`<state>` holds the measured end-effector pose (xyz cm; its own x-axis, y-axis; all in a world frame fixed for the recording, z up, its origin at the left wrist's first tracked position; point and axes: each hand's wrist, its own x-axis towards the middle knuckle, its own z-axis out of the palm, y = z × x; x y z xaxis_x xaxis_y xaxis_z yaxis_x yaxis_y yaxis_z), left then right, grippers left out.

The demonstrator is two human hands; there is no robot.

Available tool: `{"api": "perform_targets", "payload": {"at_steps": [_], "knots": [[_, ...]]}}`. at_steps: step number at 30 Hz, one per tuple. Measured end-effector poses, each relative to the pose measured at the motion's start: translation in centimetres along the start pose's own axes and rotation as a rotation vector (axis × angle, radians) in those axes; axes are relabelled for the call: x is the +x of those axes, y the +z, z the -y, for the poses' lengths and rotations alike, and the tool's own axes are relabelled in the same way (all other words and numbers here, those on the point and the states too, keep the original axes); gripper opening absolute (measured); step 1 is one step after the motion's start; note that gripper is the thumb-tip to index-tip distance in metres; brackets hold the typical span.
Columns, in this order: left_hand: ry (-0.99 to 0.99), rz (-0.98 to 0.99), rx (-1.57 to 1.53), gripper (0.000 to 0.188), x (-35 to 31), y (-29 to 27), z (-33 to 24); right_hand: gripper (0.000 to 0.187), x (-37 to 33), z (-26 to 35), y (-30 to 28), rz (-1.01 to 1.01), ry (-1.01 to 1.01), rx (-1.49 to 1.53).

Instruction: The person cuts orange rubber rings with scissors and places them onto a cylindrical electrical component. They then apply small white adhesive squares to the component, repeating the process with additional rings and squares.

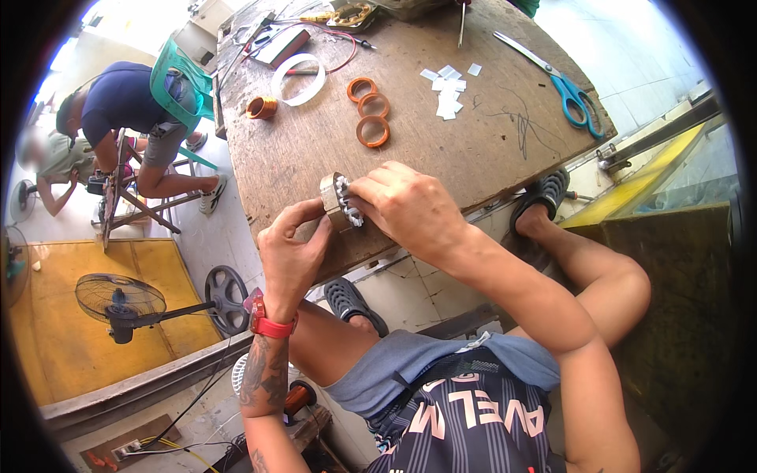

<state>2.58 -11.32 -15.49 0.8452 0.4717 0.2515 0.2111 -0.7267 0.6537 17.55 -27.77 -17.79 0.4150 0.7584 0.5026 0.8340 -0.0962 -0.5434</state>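
Over the near edge of the wooden table, I hold a round metal stator core between both hands. Small white pieces line its toothed side, which faces right. My left hand, with a red watch on the wrist, pinches the core's lower left rim between thumb and fingers. Bent fingers of my right hand are closed at the white-lined side; whether they pinch a white piece as well is hidden. Beyond my hands lie three copper-coloured rings in a row. Small white slips are scattered to their right.
Blue-handled scissors and loose thin wires lie on the right of the table. A white ring, a copper wire coil and a box with leads are at left. Another person sits beyond a fan.
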Motion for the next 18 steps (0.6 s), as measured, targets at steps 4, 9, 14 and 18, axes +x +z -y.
{"api": "perform_targets", "payload": {"at_steps": [4,9,14,18], "knots": [[0.053,0.049,0.180,0.026,0.2,0.0,-0.2,0.017,0.1,-0.4,0.3,-0.025,-0.082,-0.047],[0.322,0.062,0.128,0.034,1.6,0.6,1.5,0.017,0.2,-1.0,0.3,-0.031,-0.125,-0.018],[-0.055,0.255,-0.335,0.028,2.4,0.4,2.2,0.018,0.2,-1.5,0.3,-0.033,-0.222,-0.076],[-0.227,0.217,-0.498,0.025,2.1,1.4,1.1,0.019,0.0,-1.6,0.4,-0.060,-0.241,-0.071]]}}
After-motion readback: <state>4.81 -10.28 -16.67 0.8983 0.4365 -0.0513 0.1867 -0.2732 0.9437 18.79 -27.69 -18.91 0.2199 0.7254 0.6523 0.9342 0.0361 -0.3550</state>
